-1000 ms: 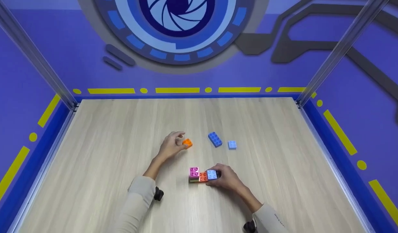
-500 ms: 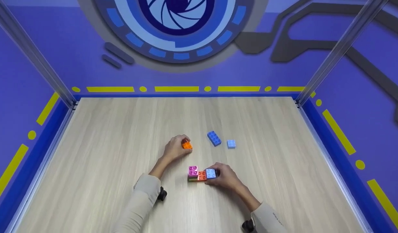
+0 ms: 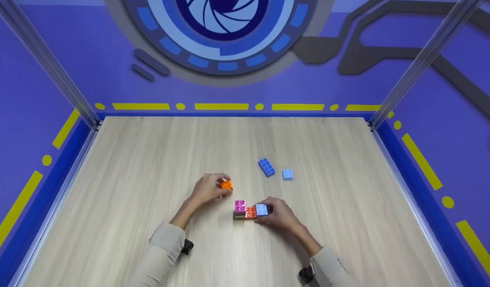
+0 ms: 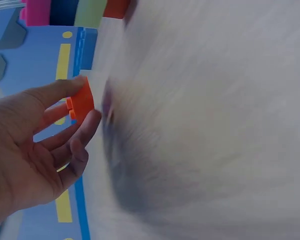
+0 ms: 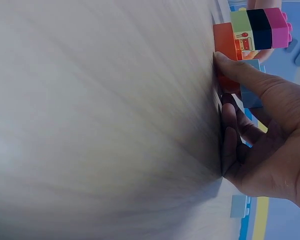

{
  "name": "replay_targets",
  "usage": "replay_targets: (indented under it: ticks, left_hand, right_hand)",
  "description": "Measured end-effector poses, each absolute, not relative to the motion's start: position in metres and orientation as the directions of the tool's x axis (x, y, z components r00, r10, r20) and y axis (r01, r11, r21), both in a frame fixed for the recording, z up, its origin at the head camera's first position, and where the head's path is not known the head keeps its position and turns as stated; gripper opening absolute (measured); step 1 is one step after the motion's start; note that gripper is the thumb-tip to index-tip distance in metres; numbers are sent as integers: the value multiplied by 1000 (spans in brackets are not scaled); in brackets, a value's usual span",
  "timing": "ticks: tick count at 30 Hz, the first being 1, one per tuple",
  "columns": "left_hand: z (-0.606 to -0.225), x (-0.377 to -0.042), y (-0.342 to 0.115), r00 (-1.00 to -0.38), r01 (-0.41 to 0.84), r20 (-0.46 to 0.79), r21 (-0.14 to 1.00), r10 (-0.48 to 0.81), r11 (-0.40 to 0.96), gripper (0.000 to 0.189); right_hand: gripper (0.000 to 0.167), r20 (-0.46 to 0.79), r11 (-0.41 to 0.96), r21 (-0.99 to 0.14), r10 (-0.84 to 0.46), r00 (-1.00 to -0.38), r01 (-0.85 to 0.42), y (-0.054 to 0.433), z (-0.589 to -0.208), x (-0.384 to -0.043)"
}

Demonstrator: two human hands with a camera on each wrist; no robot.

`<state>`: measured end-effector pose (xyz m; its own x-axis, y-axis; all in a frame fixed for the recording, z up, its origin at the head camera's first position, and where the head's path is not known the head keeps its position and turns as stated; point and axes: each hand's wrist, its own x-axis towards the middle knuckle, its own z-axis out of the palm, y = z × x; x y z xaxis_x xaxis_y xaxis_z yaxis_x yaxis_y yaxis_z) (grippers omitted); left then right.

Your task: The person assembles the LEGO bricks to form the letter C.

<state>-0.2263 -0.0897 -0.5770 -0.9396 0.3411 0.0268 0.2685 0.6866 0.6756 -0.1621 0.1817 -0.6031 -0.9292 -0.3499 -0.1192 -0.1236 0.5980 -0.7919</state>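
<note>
In the head view my left hand (image 3: 208, 189) pinches a small orange toy building brick (image 3: 226, 185) between thumb and fingers. The left wrist view shows this brick (image 4: 82, 102) raised off the table, its studs facing up. My right hand (image 3: 283, 215) grips the right end of a brick assembly on the table. Its base is a longer orange-red brick (image 3: 250, 212), with a light blue brick (image 3: 261, 209) on the right end. On the left end rise a printed light green brick (image 5: 241, 25), a dark brick (image 5: 260, 29) and a pink brick (image 5: 279, 27) on top.
Beyond the hands lie a longer blue brick (image 3: 266, 167) and a small light blue brick (image 3: 287, 174), apart from each other. The wooden table (image 3: 149, 151) is bordered by blue-purple walls (image 3: 85, 71) at the back and both sides.
My left fingers have closed round the orange brick, lifted it and brought it nearer to me and slightly left. My right hand stays on the assembly.
</note>
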Motion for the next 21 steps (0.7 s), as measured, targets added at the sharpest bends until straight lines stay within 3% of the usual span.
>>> replay_targets:
  ticks: [7,21]
  left_hand:
    - [-558,-210,-98,-869,359,32,727,493,585,40]
    - [-538,-188,-82,-804,462,114,738,584,493,39]
  right_hand:
    - [39,-119,600,-789,-358,-926,-131,181,-603,-163]
    - [38,-110,616,-774,-357,-928,-145,181,-603,-164]
